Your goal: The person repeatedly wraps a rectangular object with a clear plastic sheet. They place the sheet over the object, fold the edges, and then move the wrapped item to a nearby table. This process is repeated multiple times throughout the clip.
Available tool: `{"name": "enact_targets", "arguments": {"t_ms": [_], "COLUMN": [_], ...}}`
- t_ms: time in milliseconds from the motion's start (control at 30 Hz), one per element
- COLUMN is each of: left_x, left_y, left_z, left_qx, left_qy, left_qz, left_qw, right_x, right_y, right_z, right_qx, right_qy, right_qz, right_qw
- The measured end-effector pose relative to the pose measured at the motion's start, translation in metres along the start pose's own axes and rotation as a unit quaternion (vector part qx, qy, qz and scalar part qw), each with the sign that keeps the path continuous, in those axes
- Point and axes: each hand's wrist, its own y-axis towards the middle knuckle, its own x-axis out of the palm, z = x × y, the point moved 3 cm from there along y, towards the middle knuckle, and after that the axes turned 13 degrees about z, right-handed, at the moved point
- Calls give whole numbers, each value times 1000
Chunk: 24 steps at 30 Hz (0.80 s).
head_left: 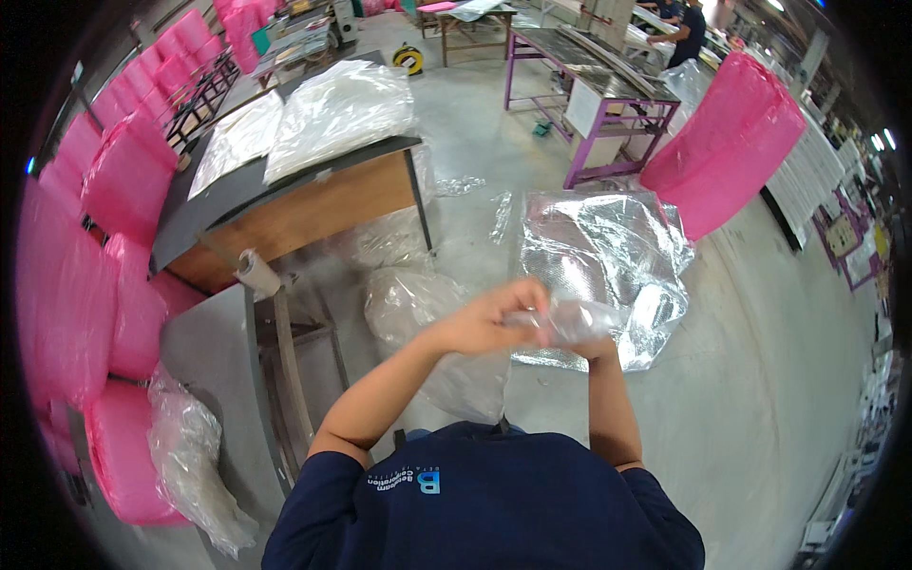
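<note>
Before my chest, a bunched piece of clear plastic film (581,321) stretches between my two hands, blurred by motion. My left hand (489,321) grips its left end, with thumb and fingers curled around it. At the other end, my right hand (598,348) is closed on the film from below, its fingers largely hidden behind the plastic. Below them on the floor lies a silver foil sheet (579,233), wrinkled and shiny. A large clear plastic bag (413,309) sits on the floor left of the foil, partly behind my left forearm.
Clear plastic sheets (342,109) are piled on a dark-topped table (190,223) at left. Pink wrapped rolls (66,285) line the left side; another pink roll (731,133) leans at far right beside a purple-framed workbench (598,142). A person (689,38) stands far back.
</note>
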Motion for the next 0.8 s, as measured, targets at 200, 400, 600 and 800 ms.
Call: {"name": "enact_targets", "arguments": {"t_ms": [200, 400, 600, 800], "left_x": [-46, -36, -111, -300], "left_y": [82, 162, 210, 210], "left_z": [6, 10, 62, 108], "left_qx": [-78, 251, 294, 301], "left_qy": [254, 450, 278, 185], "left_qz": [122, 139, 224, 537], "left_qw": [956, 846, 887, 766], "right_x": [-55, -51, -52, -94], "right_y": [58, 114, 154, 162], "right_z": [-75, -114, -32, 69], "right_qx": [-43, -158, -116, 83], "right_qy": [37, -243, -269, -347], "right_qz": [135, 101, -7, -10], "right_qw": [989, 952, 956, 934]}}
